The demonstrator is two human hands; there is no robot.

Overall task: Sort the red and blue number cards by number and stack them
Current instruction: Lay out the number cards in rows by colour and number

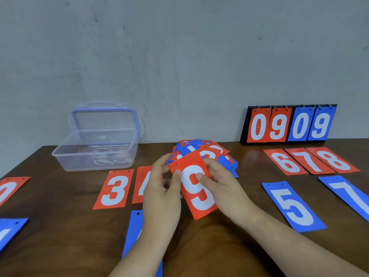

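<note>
Head view, near to far. Table (60, 226) is dark wood. Nearest, a blue card (135, 222) lies partly under the left forearm, number hidden. Another blue card (10, 230) sits at the left edge, cut off, number unclear.

Centre: both hands hold the red 9 (199, 204). Left hand (161, 188) grips its left edge, thumb on the face, fingers curled behind. Right hand (221, 182) pinches the right edge, thumb on the white digit. The card is face up and tilted, its top leaning left, just in front of the pile.

Right of the hands: blue 5 (293, 206) flat on the table, blue 7 (349, 194) further right, cut by the frame. Left of the hands: red 3 (113, 189), then red 4 (142, 182) half hidden by the left hand, and red 0 (9, 189) at the far left edge.

Behind the hands: pile (199, 150) of mixed red and blue cards, loose and overlapping. Right of it: red 6 (285, 161), red 7 (309, 160), red 8 (333, 159) in a row, edges overlapping.

Far left: clear box (95, 154), open, with its lid (104, 120) upright behind it. Far right against the wall: scoreboard (289, 125) showing red 0 9, blue 0 9.
</note>
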